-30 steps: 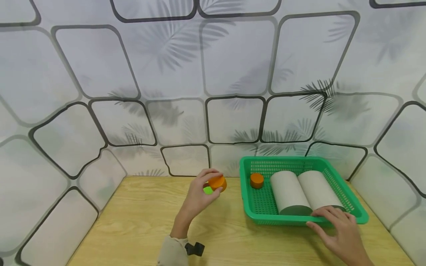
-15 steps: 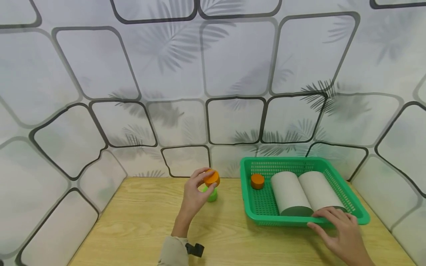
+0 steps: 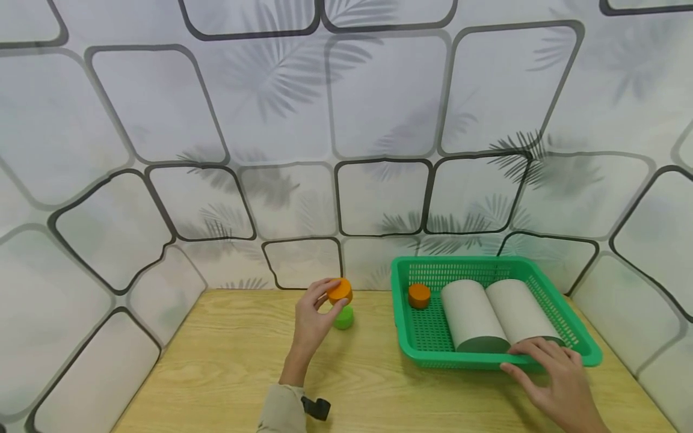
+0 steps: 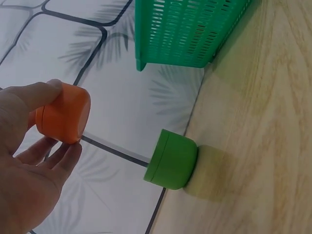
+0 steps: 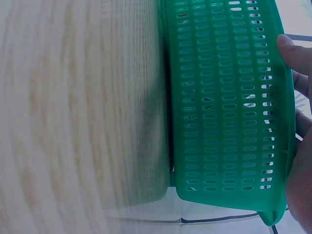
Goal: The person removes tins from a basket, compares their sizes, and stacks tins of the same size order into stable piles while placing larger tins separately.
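Left hand (image 3: 313, 320) pinches orange container (image 3: 341, 291) left of basket (image 3: 449, 359), above green container (image 3: 343, 318), apart. Right hand (image 3: 554, 382) grips basket's near rim. Fingertip slip could drop orange onto green, toppling it.

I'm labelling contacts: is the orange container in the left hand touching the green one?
No, the left wrist view shows a gap between the orange container held in the left hand and the green container.
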Action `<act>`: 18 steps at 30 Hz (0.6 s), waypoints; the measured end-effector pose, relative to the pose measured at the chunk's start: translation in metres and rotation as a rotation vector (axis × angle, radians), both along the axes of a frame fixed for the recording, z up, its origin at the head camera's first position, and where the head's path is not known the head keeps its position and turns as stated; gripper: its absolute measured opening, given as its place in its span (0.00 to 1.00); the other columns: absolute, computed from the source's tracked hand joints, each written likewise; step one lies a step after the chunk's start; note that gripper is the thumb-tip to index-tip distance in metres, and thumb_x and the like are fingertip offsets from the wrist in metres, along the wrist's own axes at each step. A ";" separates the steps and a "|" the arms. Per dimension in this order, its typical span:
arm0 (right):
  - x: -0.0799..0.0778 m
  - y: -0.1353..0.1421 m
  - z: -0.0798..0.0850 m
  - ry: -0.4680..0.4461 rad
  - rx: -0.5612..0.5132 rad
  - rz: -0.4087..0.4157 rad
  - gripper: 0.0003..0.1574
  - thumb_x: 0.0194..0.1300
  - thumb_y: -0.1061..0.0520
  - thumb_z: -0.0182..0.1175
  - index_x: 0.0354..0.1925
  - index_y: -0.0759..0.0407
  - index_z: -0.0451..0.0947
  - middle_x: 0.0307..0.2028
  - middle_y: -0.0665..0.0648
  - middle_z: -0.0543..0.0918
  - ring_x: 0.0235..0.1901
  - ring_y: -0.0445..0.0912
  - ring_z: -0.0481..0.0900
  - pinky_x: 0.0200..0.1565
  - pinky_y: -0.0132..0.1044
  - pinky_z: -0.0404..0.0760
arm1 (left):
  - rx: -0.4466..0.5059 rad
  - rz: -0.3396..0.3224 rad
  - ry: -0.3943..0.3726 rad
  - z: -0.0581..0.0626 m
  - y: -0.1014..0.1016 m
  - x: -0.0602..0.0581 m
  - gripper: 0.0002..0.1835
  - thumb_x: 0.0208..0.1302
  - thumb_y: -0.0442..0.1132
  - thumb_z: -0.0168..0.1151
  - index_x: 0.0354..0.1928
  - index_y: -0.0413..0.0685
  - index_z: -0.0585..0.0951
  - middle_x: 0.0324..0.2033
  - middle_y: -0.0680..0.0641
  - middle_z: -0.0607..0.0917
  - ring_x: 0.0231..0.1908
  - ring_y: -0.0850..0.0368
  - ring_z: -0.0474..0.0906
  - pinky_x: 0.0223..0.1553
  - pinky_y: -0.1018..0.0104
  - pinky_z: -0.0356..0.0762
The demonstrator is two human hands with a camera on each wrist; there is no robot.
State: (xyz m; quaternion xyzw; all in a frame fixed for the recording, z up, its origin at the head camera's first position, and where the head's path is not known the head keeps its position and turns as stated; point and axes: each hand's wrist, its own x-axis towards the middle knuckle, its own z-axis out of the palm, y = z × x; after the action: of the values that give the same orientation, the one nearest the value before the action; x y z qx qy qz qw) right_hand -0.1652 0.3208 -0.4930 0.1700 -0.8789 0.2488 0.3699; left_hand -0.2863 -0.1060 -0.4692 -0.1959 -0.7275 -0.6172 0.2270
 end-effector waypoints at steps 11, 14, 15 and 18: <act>0.000 -0.001 -0.001 0.003 -0.003 -0.011 0.28 0.38 0.57 0.84 0.38 0.37 0.84 0.39 0.39 0.82 0.42 0.30 0.72 0.41 0.50 0.59 | 0.028 0.001 -0.039 -0.019 -0.001 -0.008 0.21 0.57 0.26 0.75 0.55 0.35 0.85 0.56 0.36 0.82 0.58 0.38 0.78 0.56 0.44 0.80; 0.000 -0.001 -0.001 0.001 -0.003 -0.012 0.27 0.38 0.57 0.84 0.38 0.37 0.84 0.39 0.39 0.82 0.42 0.30 0.72 0.41 0.50 0.59 | 0.047 -0.002 -0.066 -0.023 -0.001 -0.008 0.21 0.58 0.26 0.75 0.55 0.36 0.85 0.57 0.37 0.82 0.59 0.39 0.78 0.57 0.45 0.79; 0.000 -0.001 -0.001 0.001 -0.003 -0.011 0.27 0.38 0.57 0.84 0.38 0.38 0.84 0.39 0.39 0.82 0.42 0.30 0.72 0.41 0.50 0.59 | 0.054 -0.004 -0.072 -0.024 -0.001 -0.009 0.21 0.58 0.26 0.75 0.55 0.36 0.85 0.57 0.37 0.82 0.59 0.38 0.78 0.57 0.44 0.79; 0.000 -0.001 0.000 -0.001 -0.003 -0.009 0.27 0.38 0.57 0.84 0.38 0.38 0.84 0.39 0.39 0.82 0.43 0.30 0.72 0.41 0.50 0.59 | 0.075 -0.018 -0.093 -0.030 0.000 -0.011 0.21 0.58 0.25 0.74 0.55 0.34 0.84 0.58 0.35 0.81 0.60 0.36 0.77 0.58 0.43 0.78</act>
State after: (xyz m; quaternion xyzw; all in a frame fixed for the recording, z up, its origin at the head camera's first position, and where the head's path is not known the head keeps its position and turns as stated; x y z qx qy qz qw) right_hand -0.1648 0.3194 -0.4927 0.1653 -0.8794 0.2488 0.3708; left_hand -0.2975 -0.1063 -0.4991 -0.1648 -0.7119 -0.6544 0.1944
